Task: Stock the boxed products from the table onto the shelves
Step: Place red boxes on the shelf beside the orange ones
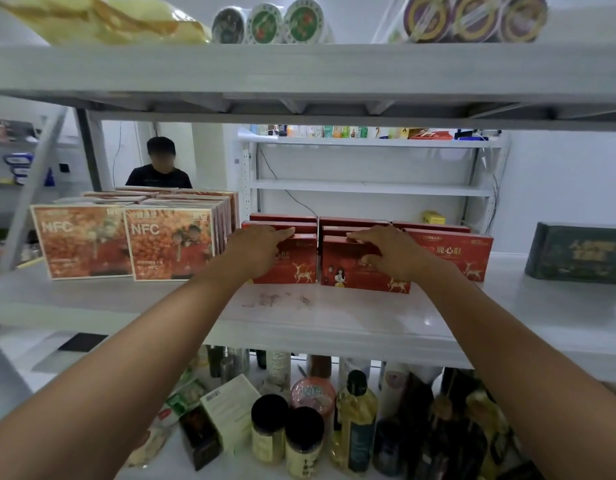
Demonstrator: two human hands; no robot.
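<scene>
White middle shelf (334, 317): left hand (258, 251) and right hand (389, 252) each rest flat, fingers extended, gripping the top edge of an upright red box (299, 265), long axis crosswise, directly ahead; NFC boxes (168, 242) stand left.

Take the red boxes (365, 261) as the mark. In front of them a broad strip of the white shelf (334, 320) lies bare to its front edge, and both forearms come in over it. To their left the orange NFC boxes (129, 242) stand close, with only a narrow gap where the left hand (261, 252) rests. To their right, open shelf runs to the dark green box (576, 252). Above them there is clear height up to the upper shelf board (299, 77). Behind them the rack is open, with no back panel.
</scene>
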